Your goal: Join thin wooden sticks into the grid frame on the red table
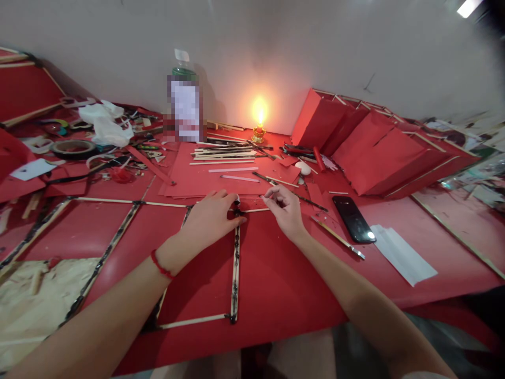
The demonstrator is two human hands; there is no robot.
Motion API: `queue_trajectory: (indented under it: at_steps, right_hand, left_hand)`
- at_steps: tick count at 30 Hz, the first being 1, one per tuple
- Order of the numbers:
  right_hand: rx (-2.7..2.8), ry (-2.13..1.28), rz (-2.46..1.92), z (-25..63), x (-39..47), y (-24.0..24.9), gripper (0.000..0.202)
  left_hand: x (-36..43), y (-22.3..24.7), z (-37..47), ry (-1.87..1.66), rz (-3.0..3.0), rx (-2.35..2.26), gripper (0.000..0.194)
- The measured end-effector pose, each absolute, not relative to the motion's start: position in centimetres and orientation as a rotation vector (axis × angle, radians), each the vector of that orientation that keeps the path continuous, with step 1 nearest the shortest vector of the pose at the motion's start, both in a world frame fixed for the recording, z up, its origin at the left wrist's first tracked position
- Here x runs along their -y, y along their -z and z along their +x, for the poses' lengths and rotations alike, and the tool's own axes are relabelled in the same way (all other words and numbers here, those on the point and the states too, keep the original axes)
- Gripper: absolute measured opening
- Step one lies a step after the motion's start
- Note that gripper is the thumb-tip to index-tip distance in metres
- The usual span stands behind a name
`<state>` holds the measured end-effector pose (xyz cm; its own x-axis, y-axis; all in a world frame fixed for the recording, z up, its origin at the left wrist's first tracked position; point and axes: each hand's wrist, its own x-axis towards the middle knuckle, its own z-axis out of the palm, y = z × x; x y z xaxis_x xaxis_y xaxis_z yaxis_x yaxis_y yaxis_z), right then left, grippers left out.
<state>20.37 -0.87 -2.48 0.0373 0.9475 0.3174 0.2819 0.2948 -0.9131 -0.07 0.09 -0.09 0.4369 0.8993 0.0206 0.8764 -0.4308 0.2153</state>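
- Stick frame (235, 263): rectangle of thin sticks lying flat on the red paper sheet (284, 279), nearest the viewer. Near corner already bound with dark tape; the long right-hand stick carries dark wrapping along its length.
- Left hand (211, 216): palm down, fingers spread and pressing on the far corner of the frame, fingertips touching the dark joint (236, 209). Red cord at the wrist. It pins the sticks rather than grasping them.
- Right hand (284, 208): thumb and forefinger pinched together just right of that joint, near the cross stick (256, 210); whether a strand or tape end sits in the pinch is too small to tell.
- Judgement of progress: the far corner looks to be the binding in hand; near corners appear finished, and the paper covering is not yet folded over the frame.
- Second frame (106, 252): to the left, bound at several crossings.
- Phone (353, 219) and white paper strip (402, 254): right of the hands, apart from the work.
- Loose sticks (224, 153): stacked further back, unused.
- Lit oil lamp (259, 129), bottle (184, 102), tape roll (73, 148): at the far edge by the wall.
- Finished red paper shapes (374, 147): far right.
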Motion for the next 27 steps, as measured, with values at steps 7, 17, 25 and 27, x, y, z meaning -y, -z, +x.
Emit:
queue_trajectory:
  at_steps: [7, 17, 25, 27]
  right_hand:
    - [1.559, -0.688, -1.184, 20.6, 0.81, 2.87, 0.018]
    - [1.571, -0.616, -1.248, 20.82, 0.77, 3.01, 0.018]
    - [1.593, -0.586, -1.275, 20.89, 0.73, 3.04, 0.021]
    - [1.603, -0.584, -1.287, 20.92, 0.7, 3.1, 0.021]
  left_hand:
    - [-0.07, 0.14, -0.06, -0.213, 2.493, -1.567, 0.034]
    - [-0.03, -0.13, 0.06, -0.166, 2.482, -1.573, 0.035]
    - [-0.09, 0.02, 0.04, -0.198, 2.484, -1.566, 0.036]
    - [-0.1, 0.05, 0.03, -0.199, 2.486, -1.565, 0.036]
